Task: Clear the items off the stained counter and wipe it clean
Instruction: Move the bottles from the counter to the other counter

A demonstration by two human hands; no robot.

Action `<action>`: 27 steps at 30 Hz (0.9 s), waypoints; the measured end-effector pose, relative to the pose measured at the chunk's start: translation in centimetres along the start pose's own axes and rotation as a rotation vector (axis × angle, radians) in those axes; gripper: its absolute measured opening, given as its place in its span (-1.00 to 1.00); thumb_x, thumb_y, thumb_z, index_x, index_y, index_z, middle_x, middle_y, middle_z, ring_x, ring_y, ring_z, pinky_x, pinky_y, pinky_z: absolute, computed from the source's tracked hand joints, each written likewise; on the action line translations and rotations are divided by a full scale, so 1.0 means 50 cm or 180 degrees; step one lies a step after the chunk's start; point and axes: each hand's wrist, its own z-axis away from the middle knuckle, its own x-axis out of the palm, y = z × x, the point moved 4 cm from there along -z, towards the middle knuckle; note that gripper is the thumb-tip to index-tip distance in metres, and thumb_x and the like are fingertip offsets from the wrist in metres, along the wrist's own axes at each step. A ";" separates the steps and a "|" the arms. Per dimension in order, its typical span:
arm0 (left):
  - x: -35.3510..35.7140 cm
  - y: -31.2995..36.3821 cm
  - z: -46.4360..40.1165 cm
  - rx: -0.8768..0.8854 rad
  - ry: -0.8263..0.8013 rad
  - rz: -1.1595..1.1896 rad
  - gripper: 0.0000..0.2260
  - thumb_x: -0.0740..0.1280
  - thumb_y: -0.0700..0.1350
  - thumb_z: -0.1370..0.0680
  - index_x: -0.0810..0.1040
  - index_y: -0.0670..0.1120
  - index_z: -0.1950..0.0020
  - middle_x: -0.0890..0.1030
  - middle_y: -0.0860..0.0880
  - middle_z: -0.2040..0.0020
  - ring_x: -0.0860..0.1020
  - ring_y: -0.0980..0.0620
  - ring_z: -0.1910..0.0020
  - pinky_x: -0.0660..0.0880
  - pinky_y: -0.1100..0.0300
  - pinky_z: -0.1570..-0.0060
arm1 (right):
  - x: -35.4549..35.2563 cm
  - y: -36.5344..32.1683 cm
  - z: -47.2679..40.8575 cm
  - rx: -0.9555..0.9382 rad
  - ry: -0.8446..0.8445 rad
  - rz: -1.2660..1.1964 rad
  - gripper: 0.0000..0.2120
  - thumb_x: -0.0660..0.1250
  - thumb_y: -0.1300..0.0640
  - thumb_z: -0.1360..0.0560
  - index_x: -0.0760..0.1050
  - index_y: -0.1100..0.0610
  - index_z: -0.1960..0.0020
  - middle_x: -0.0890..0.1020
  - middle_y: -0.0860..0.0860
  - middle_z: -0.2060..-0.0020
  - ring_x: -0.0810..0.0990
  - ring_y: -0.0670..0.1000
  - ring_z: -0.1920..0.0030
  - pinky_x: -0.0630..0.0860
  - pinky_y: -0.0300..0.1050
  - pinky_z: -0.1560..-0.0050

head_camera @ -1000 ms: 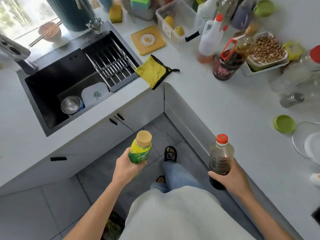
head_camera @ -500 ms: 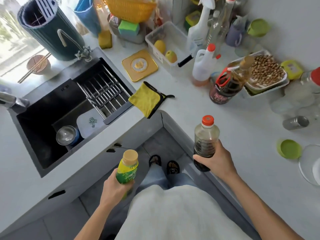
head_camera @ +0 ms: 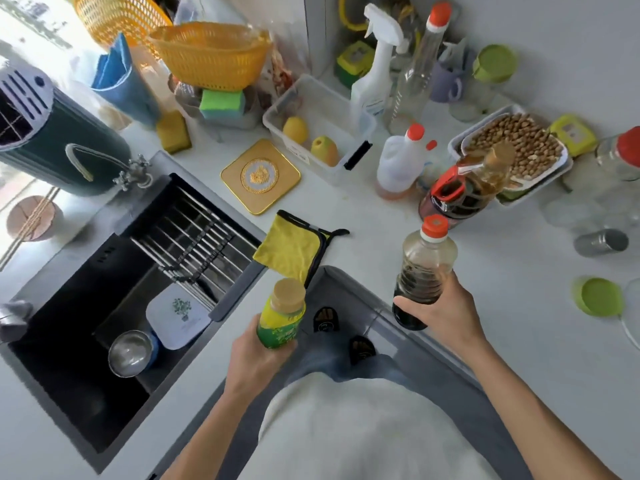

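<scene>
1. Well, a yellow microfibre cloth (head_camera: pixel 289 249) drapes over the white counter (head_camera: pixel 519 271) corner, with a crowd of bottles behind it.
2. The left hand (head_camera: pixel 254 355) grips a green-labelled tan-capped bottle (head_camera: pixel 282 315); the right hand (head_camera: pixel 441 311) grips a red-capped dark sauce bottle (head_camera: pixel 424 268).
3. Both bottles are now closer to the counter than before.

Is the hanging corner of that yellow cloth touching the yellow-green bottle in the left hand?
Cannot tell. In the head view the yellow cloth hangs over the counter edge just above the tan-capped yellow-green bottle, which the left hand holds; their depth is unclear.
</scene>
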 end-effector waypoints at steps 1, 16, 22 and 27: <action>-0.001 0.037 -0.024 0.0125 -0.0037 0.0008 -0.58 0.56 0.12 -0.28 0.57 0.24 -0.10 0.71 0.23 0.13 0.68 0.20 0.18 0.54 0.27 0.31 | -0.003 0.000 -0.002 0.0050 0.0099 -0.0040 -0.27 0.61 -0.25 -0.17 0.40 -0.20 -0.25 0.65 -0.27 -0.02 0.59 -0.35 0.01 0.46 -0.35 0.07; 0.174 0.452 -0.263 0.1262 -0.0770 0.0357 -0.53 0.63 0.11 -0.28 0.53 0.31 -0.10 0.70 0.30 0.07 0.65 0.36 0.06 0.52 0.49 0.17 | -0.023 0.012 -0.100 0.0400 0.1236 -0.0866 -0.37 0.65 -0.16 -0.18 0.40 -0.33 -0.12 0.64 -0.42 0.06 0.59 -0.42 0.03 0.46 -0.40 0.09; 0.236 0.475 -0.293 0.1350 -0.0781 0.0451 -0.43 0.61 0.17 -0.24 0.55 0.21 -0.21 0.68 0.28 0.03 0.64 0.38 0.04 0.52 0.47 0.15 | -0.021 0.026 -0.130 0.0331 0.1363 -0.0904 -0.30 0.64 -0.20 -0.19 0.42 -0.22 -0.25 0.64 -0.39 -0.01 0.62 -0.34 -0.02 0.56 -0.30 0.02; 0.262 0.475 -0.306 0.1408 -0.0739 0.0536 -0.51 0.63 0.11 -0.30 0.52 0.39 -0.13 0.67 0.42 0.03 0.64 0.38 0.03 0.50 0.51 0.18 | -0.009 0.045 -0.155 0.0223 0.1386 -0.0931 -0.19 0.65 -0.20 -0.22 0.42 -0.12 -0.39 0.67 -0.23 -0.13 0.64 -0.22 -0.13 0.63 -0.07 -0.16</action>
